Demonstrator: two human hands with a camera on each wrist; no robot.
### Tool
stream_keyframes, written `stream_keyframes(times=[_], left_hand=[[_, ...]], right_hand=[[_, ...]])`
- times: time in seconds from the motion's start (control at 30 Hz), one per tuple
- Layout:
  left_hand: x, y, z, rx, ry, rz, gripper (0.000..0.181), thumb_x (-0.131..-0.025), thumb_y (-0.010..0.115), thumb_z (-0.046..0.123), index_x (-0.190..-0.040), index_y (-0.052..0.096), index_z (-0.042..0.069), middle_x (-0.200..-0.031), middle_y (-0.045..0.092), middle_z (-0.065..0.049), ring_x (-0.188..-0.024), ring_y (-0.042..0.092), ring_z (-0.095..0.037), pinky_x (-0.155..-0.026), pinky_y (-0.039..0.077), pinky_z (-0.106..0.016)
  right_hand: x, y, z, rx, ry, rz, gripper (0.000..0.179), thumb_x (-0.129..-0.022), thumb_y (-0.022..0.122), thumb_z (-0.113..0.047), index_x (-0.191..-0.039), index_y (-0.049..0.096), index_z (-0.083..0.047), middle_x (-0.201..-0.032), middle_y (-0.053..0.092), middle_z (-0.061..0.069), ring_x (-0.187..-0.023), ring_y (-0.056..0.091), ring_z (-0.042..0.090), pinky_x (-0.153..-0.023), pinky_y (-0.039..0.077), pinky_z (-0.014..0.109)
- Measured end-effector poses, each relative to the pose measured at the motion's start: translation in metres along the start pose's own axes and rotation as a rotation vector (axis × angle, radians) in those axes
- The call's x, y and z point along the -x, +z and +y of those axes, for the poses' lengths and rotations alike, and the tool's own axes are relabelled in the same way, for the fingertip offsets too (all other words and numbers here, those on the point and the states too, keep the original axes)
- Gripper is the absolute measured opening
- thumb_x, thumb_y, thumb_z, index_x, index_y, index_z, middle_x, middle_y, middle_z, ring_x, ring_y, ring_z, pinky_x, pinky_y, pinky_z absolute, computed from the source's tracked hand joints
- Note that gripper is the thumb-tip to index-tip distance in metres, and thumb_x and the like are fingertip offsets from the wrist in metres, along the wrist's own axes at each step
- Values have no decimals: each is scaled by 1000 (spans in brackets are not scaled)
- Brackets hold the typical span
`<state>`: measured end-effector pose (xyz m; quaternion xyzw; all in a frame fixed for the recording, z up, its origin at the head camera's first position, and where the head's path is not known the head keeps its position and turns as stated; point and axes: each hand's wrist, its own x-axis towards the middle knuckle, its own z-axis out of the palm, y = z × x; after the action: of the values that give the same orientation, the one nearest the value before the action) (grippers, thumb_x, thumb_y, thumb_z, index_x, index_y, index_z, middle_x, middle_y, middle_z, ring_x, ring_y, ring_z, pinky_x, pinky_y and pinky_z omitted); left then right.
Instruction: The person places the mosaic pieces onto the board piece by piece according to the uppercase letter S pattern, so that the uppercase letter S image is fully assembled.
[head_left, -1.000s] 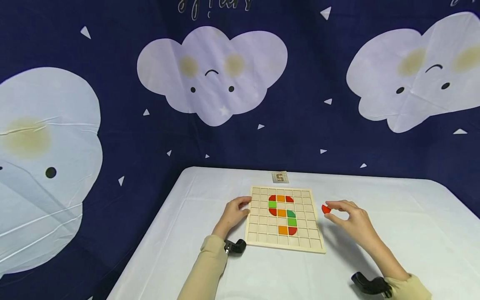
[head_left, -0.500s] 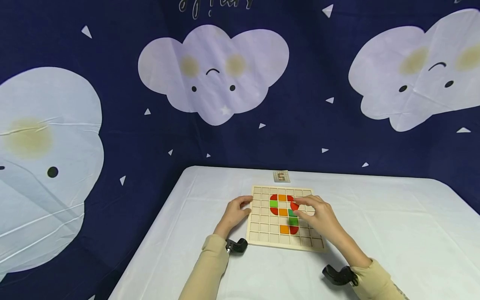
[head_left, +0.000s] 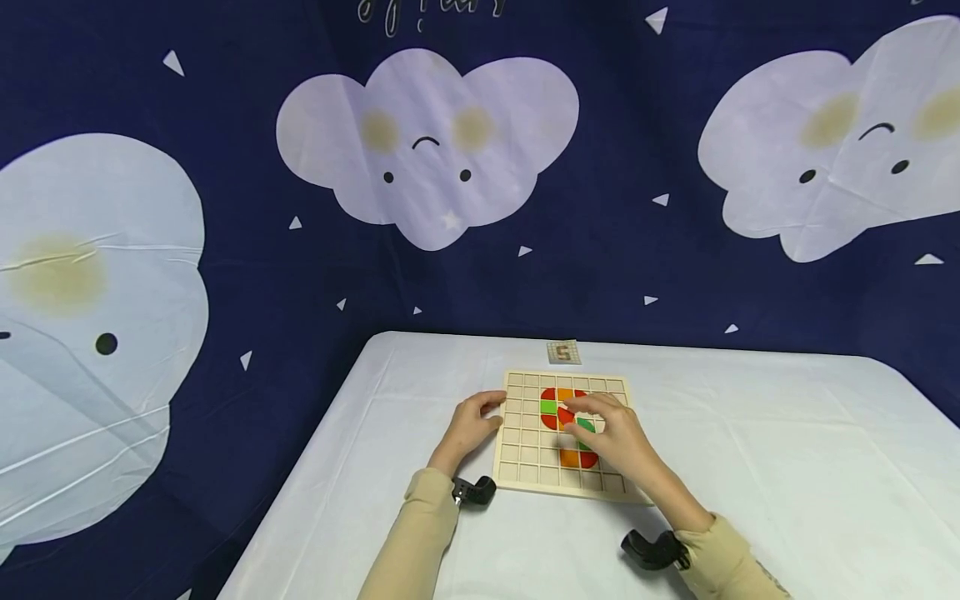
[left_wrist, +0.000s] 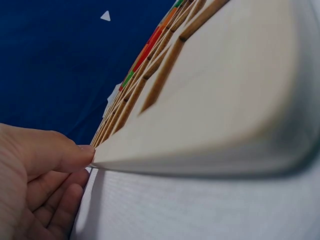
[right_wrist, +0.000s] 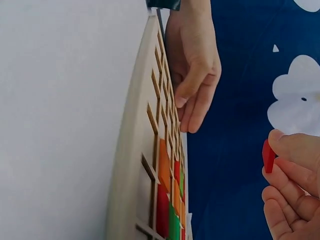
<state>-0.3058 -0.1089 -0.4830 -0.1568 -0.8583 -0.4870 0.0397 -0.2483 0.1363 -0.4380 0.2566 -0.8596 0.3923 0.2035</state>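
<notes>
A square wooden grid board (head_left: 525, 467) lies on the white table, with red, orange and green tiles set in an S-like curve. My right hand (head_left: 621, 435) is over its middle, pinching a red tile (right_wrist: 268, 156) with one curved edge between thumb and fingers. In the right wrist view that tile stands apart from the board. My left hand (head_left: 467, 432) rests at the board's left edge, thumb and fingertips touching it. An orange square tile (head_left: 570, 458) sits near the lower end of the curve. My right fingers hide some of the upper tiles.
A small card (head_left: 564, 352) with an S-like figure on a grid lies behind the board. A dark blue curtain (head_left: 480, 283) with clouds hangs beyond the table (head_left: 750, 467). Black wrist cameras sit on the left wrist (head_left: 476, 492) and right wrist (head_left: 651, 550).
My right hand has carried the red tile leftward, from the right of the board to above its middle. The left hand has stayed at the board's left edge.
</notes>
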Motion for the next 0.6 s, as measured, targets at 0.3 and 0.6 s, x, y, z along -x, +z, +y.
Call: stream_keyframes(times=[0.3,0.6], left_hand=[[-1,0,-1,-9,-3,0,41,-83,62,-4,-124,59,-2,-119,61,-13,-110,56,-26,-98,44,-35],[1,0,0,-12,-5,2,41,-83,63,-5,-124,58,-2,-119,61,-13,-110,56,-26,-98,44,-35]], right_hand=[[5,12,2,11,69,-53,36,-77,79,-15,-110,69,-7,-108,66,2,-105,56,24,-90,47,49],[11,23,6,-13,59,-85,33,-76,79,-13,-107,70,-7,-106,67,-1,-103,57,20,-89,48,44]])
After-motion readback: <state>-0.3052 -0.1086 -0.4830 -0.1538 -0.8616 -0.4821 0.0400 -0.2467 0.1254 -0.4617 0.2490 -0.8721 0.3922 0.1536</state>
